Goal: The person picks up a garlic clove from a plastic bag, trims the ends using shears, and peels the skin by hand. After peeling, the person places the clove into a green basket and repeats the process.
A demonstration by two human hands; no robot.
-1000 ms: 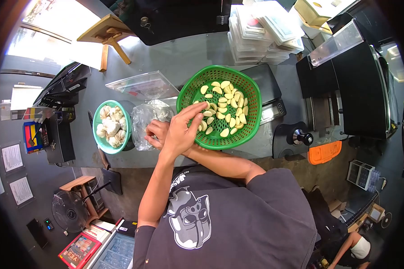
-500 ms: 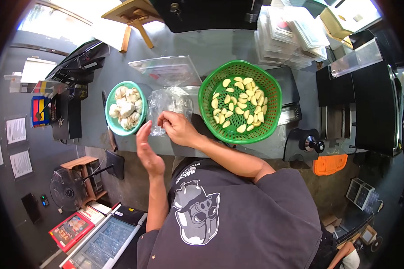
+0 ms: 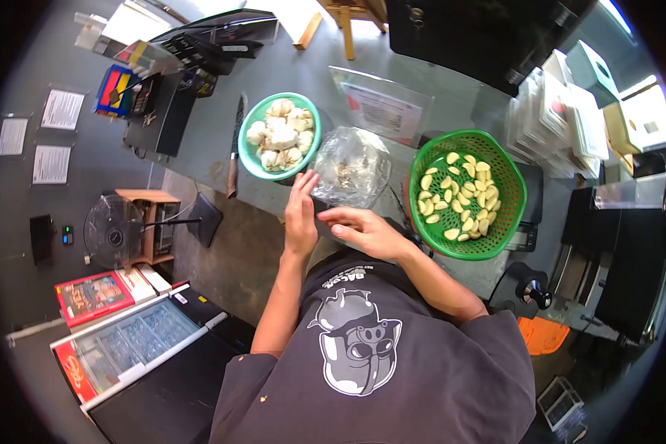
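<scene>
My left hand (image 3: 301, 214) is near the table's front edge, its fingers stretched out and seemingly holding nothing. Close on its right, my right hand (image 3: 362, 228) has its fingers loosely extended and apart from the thumb, with nothing visible in it. Just beyond both hands lies a clear plastic bag (image 3: 354, 166) with brownish scraps inside. A teal bowl (image 3: 253, 164) full of whole garlic bulbs (image 3: 283, 136) stands to the left of the bag. On the right, a green basket (image 3: 512, 194) holds peeled garlic cloves (image 3: 466, 194).
A knife (image 3: 234, 155) lies left of the bowl. Behind the bag stands a clear sign holder (image 3: 383, 111). Stacked plastic containers (image 3: 551, 122) are at the back right, and a black tamper-like tool (image 3: 536, 294) is at the right. A fan (image 3: 118, 233) stands at the left.
The view has turned, shifting the table's contents rightward. My right hand has opened from a curled pose and now sits nearer my body, beside my left hand.
</scene>
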